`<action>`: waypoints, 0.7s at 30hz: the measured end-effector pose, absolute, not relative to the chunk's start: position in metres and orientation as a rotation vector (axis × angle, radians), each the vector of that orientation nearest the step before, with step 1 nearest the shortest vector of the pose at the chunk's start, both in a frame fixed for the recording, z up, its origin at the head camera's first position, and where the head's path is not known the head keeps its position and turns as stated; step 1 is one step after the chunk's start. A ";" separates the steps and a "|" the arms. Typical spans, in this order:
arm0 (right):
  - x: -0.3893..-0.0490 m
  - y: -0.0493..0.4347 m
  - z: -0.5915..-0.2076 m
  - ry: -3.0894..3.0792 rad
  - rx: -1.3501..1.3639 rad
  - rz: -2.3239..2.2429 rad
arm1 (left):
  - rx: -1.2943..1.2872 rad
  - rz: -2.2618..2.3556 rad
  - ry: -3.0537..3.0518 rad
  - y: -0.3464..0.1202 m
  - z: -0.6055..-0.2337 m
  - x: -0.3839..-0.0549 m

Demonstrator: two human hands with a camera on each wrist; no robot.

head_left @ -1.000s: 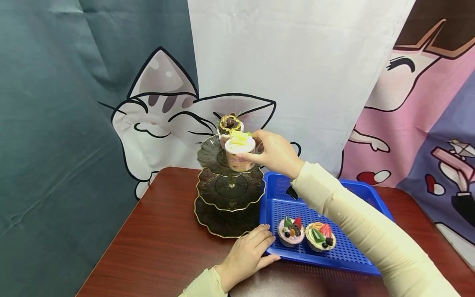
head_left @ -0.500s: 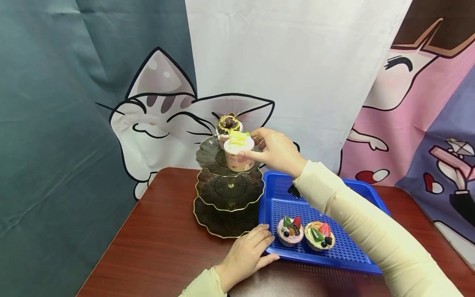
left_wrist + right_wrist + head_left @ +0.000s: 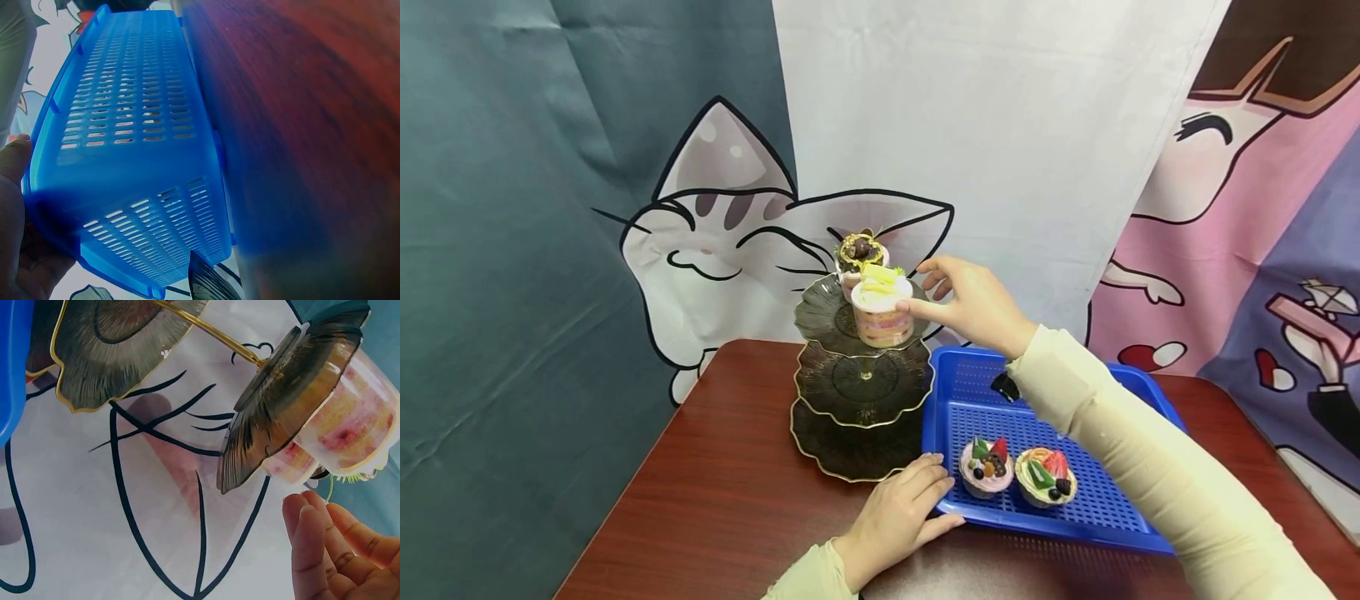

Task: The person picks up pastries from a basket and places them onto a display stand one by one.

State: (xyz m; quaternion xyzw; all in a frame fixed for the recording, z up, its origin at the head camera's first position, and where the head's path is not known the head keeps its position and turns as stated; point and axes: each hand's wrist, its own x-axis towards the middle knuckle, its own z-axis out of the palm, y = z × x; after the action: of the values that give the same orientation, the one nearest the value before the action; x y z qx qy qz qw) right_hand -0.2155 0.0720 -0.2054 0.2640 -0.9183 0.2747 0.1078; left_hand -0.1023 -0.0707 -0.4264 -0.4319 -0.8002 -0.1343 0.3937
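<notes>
A clear layered dessert cup (image 3: 880, 312) with a yellow topping stands on the top tier (image 3: 820, 321) of a dark three-tier stand, in front of a chocolate-topped cup (image 3: 859, 250). My right hand (image 3: 925, 290) is right beside it with fingers spread; the thumb looks to touch the cup's side. In the right wrist view the fingertips (image 3: 309, 540) sit just apart from the cup (image 3: 350, 425). My left hand (image 3: 936, 492) lies flat on the table, fingers against the front left corner of the blue tray (image 3: 1097, 521). The left wrist view shows that tray wall (image 3: 131, 125).
Two fruit-topped cupcakes (image 3: 987, 468) (image 3: 1045, 477) sit near the tray's front edge, and a small black object (image 3: 1003, 386) lies further back. The stand's two lower tiers (image 3: 861, 392) carry nothing. A printed cloth backdrop hangs right behind the dark red table (image 3: 715, 500).
The right hand lowered the yellow-topped cup onto the top tier and loosened its grip, fingers lifting away. The left hand has stayed put.
</notes>
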 end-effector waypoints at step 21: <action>-0.212 0.111 -0.221 -2.696 0.703 0.969 | -1.100 -0.336 -2.038 -0.071 -0.427 -0.102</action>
State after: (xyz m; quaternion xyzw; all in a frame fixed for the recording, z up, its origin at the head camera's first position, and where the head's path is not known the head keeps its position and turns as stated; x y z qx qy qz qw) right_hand -0.2123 0.1106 -0.2214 0.2372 -0.9097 0.3271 0.0957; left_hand -0.1020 -0.0715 -0.4266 -0.4330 -0.8018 -0.1320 0.3902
